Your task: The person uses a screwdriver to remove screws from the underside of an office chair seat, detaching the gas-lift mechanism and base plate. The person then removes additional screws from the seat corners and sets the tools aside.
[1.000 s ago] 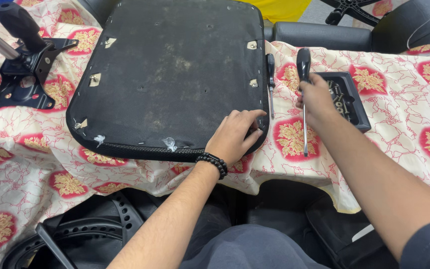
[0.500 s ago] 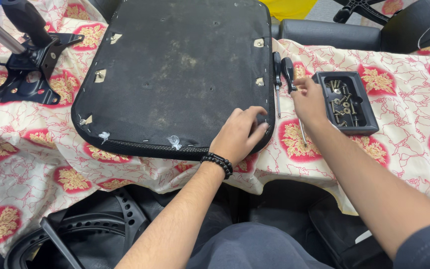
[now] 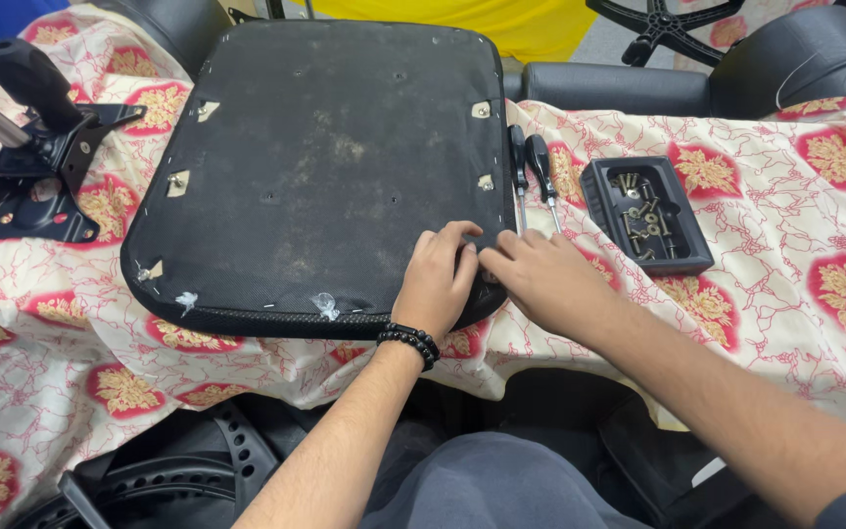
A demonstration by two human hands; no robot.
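Right hand [image 3: 540,274] now off screwdriver [image 3: 543,176]

Black chair seat pan [image 3: 325,167], underside up, dusty, flat on floral cloth, near corner under both hands

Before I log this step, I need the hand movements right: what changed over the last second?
The right hand let go of the screwdriver, which now lies beside the other screwdriver on the cloth, then moved left to the near right corner of the black seat pad, next to the left hand. The left hand stayed on that corner; the screw tray and metal bracket stayed put.
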